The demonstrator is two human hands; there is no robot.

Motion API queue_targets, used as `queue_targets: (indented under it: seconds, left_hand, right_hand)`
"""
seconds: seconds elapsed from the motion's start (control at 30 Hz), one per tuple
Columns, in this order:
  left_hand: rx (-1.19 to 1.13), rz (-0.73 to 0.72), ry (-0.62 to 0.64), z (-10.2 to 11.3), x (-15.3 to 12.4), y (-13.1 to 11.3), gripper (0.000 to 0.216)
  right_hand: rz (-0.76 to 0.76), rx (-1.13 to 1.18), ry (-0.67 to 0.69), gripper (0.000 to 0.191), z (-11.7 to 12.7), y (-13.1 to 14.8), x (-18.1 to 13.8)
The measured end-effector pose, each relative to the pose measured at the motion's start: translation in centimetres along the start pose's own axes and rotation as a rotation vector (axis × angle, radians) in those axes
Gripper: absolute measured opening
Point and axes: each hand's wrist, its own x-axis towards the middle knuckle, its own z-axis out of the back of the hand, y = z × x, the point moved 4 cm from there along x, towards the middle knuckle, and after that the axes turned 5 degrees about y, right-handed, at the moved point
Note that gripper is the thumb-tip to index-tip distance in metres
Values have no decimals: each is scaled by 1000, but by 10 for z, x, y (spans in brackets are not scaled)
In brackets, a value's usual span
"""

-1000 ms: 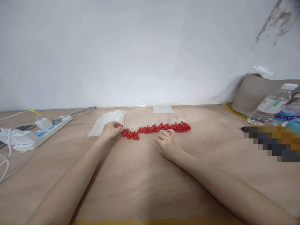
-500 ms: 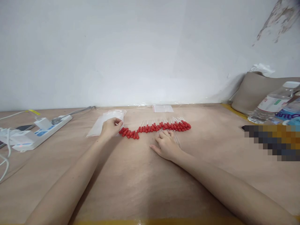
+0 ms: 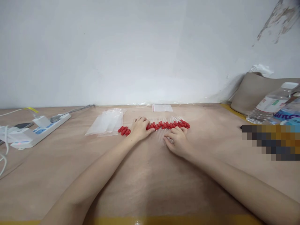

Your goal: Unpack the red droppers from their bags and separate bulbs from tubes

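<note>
Nearest me, my left hand [image 3: 140, 128] has just come across from the plastic bags to the left end of the red-tipped sticks [image 3: 164, 125]. Its fingers curve over that end, with the thumb out toward the red tips; I cannot tell whether it pinches any. My right hand [image 3: 180, 142] has shifted a little to the right, leaving more of the clear shafts [image 3: 160, 135] on the near side in view. Its fingers are bent at the row and its thumb stands apart from them; whether it has hold of a stick, I cannot tell. For the handling, I judge this means both hands now work one row, one at each part of it. The row lies on the brown table [image 3: 150, 181], between and just beyond my hands, with pale shafts reaching away from me.

To the left, a smaller cluster of red tips [image 3: 123, 130] shows beside my left hand, which hides some of what lies behind it. Beyond the cluster lie the plastic bags [image 3: 105, 122], overlapping, and past the row a small flat bag [image 3: 162, 108] lies near the wall [image 3: 150, 53]. The power strip [image 3: 43, 131] at far left and the water bottle [image 3: 270, 104] at right are well apart from my hands, so only my own fingers block my view of the sticks.
</note>
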Motion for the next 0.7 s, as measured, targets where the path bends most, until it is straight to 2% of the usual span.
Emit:
queue_targets:
  seconds: [0.1, 0.23, 0.37, 0.47, 0.53, 0.6, 0.7]
  left_hand:
    - [15, 30, -16, -6, 4, -1, 28]
    - [-39, 93, -71, -9, 6, 0, 24]
    - [-150, 151, -201, 3, -3, 1, 21]
    - [-262, 94, -287, 19, -27, 3, 18]
    - [-328, -8, -276, 27, -47, 3, 15]
    - [-366, -109, -209, 31, -66, 3, 13]
    - [-386, -157, -125, 31, -85, 5, 13]
  right_hand:
    - [-21, 29, -77, 18, 0, -5, -12]
    - [-23, 78, -109, 16, -6, -5, -18]
    - [-26, 81, -137, 13, -6, -7, -20]
    - [-37, 86, -178, 13, -1, -7, -21]
    - [-43, 79, -219, 23, 4, -6, -20]
    - [-28, 63, -237, 41, 8, -3, -20]
    - [50, 46, -169, 53, 9, 5, -19]
